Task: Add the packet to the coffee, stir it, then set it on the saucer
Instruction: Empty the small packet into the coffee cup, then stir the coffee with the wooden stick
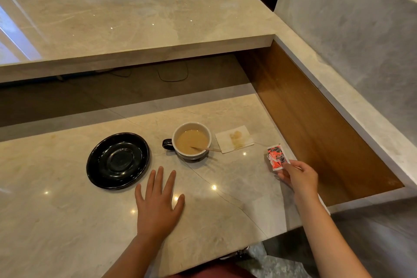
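Note:
A cup [191, 127] with a dark handle on its left holds milky coffee, and a thin wooden stirrer [206, 149] leans in it over the right rim. An empty black saucer [118, 160] lies to the cup's left. My left hand [158, 201] rests flat on the marble counter, fingers spread, just in front of the gap between saucer and cup. Over at the counter's right edge, my right hand [300, 177] pinches a small red, black and white packet [277, 157] by its lower corner, right of the cup.
A stained white napkin [234, 139] lies right of the cup. The marble counter [67, 221] ends in a drop at the right by a wooden side wall [316, 131]. A raised marble shelf [135, 25] overhangs the back.

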A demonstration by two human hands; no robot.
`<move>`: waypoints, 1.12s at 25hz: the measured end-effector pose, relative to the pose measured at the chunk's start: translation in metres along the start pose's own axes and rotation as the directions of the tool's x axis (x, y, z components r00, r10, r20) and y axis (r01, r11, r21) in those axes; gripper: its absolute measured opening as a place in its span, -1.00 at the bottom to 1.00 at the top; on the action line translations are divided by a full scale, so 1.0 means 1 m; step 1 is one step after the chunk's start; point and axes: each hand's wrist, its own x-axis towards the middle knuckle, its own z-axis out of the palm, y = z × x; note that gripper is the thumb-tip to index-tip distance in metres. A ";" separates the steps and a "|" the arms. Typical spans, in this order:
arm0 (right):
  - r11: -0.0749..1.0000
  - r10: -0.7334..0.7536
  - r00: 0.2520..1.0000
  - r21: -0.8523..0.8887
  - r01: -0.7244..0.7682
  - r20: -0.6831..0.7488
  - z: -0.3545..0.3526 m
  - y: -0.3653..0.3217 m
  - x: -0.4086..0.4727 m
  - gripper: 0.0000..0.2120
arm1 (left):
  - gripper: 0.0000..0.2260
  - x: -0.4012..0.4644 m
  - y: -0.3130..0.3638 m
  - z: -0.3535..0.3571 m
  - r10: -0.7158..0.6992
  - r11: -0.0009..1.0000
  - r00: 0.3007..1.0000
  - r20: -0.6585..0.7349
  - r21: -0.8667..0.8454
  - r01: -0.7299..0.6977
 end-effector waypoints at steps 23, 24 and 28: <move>0.082 -0.521 0.672 -0.754 0.652 0.525 0.004 0.051 -0.007 -0.42 | -0.40 0.000 0.001 -0.001 -0.010 1.000 1.000 -0.001 0.013 0.010; 0.083 -0.516 0.672 -0.750 0.656 0.531 0.004 0.051 -0.006 -0.41 | -0.40 0.000 0.001 -0.001 -0.009 1.000 1.000 0.000 0.011 0.009; 0.107 -0.563 0.655 -0.741 0.663 0.505 0.005 0.039 -0.011 -0.47 | -0.41 -0.001 0.001 0.000 -0.001 1.000 1.000 -0.006 -0.001 0.001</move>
